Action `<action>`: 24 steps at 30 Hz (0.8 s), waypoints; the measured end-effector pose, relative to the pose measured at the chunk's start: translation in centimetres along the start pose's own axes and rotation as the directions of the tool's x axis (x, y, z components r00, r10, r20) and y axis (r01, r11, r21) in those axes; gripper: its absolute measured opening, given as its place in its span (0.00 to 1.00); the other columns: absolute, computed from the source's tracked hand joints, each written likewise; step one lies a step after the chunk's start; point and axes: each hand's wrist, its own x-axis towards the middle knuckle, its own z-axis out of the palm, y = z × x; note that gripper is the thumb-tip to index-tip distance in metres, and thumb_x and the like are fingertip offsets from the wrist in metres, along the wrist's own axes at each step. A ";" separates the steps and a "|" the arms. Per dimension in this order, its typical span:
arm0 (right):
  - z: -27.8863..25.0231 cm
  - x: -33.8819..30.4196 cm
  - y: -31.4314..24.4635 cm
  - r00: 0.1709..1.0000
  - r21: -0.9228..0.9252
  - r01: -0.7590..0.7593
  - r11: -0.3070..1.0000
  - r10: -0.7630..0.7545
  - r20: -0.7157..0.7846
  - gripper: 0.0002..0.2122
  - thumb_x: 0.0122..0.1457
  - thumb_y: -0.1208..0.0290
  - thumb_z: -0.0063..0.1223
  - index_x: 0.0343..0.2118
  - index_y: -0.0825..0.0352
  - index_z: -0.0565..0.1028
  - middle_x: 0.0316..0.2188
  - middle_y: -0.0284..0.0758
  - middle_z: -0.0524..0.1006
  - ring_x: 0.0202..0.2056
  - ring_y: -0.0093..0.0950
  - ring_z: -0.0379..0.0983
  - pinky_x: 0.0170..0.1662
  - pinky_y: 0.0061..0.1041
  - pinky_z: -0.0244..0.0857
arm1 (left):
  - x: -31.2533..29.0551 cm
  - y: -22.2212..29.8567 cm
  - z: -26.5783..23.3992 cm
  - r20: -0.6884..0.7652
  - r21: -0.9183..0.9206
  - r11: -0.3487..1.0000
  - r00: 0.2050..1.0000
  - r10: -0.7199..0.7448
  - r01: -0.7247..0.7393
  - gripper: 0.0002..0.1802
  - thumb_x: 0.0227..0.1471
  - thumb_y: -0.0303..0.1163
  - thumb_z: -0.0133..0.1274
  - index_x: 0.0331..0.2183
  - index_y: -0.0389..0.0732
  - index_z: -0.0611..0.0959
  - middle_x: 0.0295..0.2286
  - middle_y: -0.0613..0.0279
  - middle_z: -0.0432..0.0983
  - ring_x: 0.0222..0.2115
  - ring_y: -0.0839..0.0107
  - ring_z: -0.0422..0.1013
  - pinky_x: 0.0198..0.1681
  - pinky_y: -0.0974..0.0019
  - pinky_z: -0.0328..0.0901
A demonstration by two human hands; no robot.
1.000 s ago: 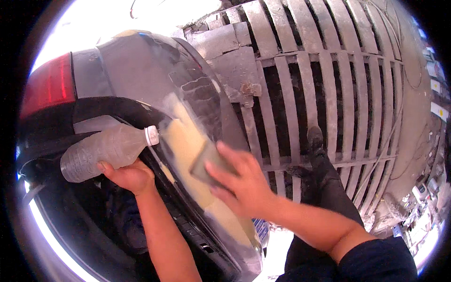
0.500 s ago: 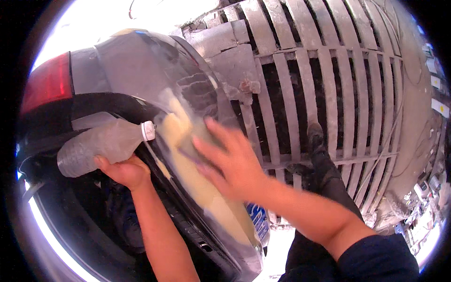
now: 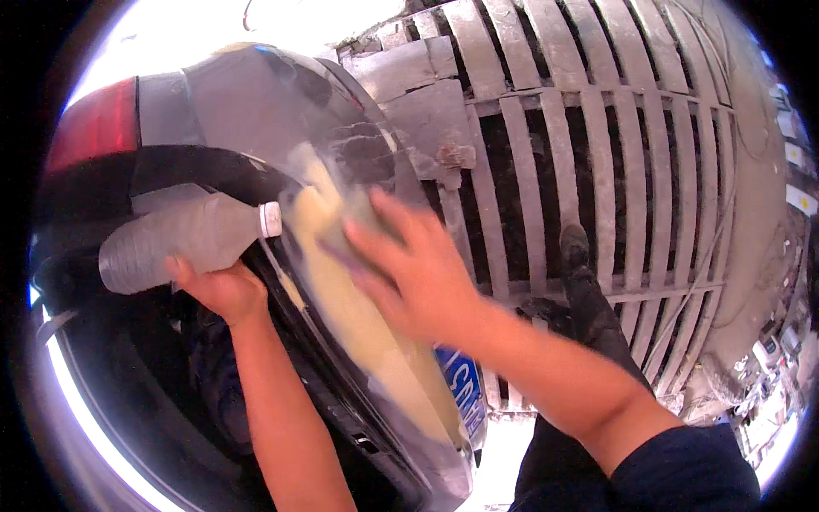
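Note:
My left hand cradles a cloudy plastic bottle from below. The bottle lies nearly level, its white cap toward the car's bumper. Pale yellow filler coats a long strip of that bumper, with greyish smears along its borders. On the filler's upper part, my right hand presses a greyish sanding pad, gripped under the fingers. Motion blurs this hand and the pad, and the fingers hide much of the pad.
A red tail light is at the far left, above the dark open trunk. The blue licence plate sits below my right wrist. Slatted metal grating covers the floor at right, with my shoe on it.
The car and bottle sit slightly higher in the picture, as the view has shifted. My right hand has shifted slightly, still blurred on the filler. Both hands keep their holds.

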 end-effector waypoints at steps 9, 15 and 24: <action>-1.4 -11.9 -1.7 0.988 0.051 0.047 0.998 -0.054 0.148 0.25 0.53 0.66 0.62 0.57 0.55 0.74 0.62 0.50 0.63 0.54 0.50 0.66 0.56 0.45 0.60 | -0.6 1.2 -0.3 0.006 0.030 1.000 1.000 0.003 -0.003 0.36 0.59 0.57 0.42 0.58 0.40 0.66 0.52 0.54 0.69 0.54 0.56 0.67 0.58 0.52 0.61; 0.1 -0.3 -0.4 0.997 -0.072 0.081 0.994 -0.081 0.003 0.22 0.56 0.62 0.57 0.55 0.54 0.73 0.62 0.48 0.63 0.51 0.50 0.66 0.51 0.49 0.62 | -7.0 2.9 -2.4 -0.091 -0.008 1.000 0.996 -0.003 0.002 0.38 0.60 0.60 0.39 0.59 0.39 0.64 0.52 0.50 0.70 0.52 0.52 0.69 0.58 0.49 0.62; -1.6 -11.1 -1.6 0.984 0.028 0.155 0.988 -0.157 0.083 0.29 0.49 0.65 0.63 0.58 0.55 0.72 0.62 0.47 0.63 0.50 0.48 0.65 0.51 0.46 0.61 | -7.6 1.8 -3.7 -0.074 -0.018 0.999 0.996 0.040 -0.041 0.41 0.59 0.62 0.42 0.60 0.39 0.63 0.54 0.51 0.68 0.54 0.53 0.67 0.58 0.50 0.63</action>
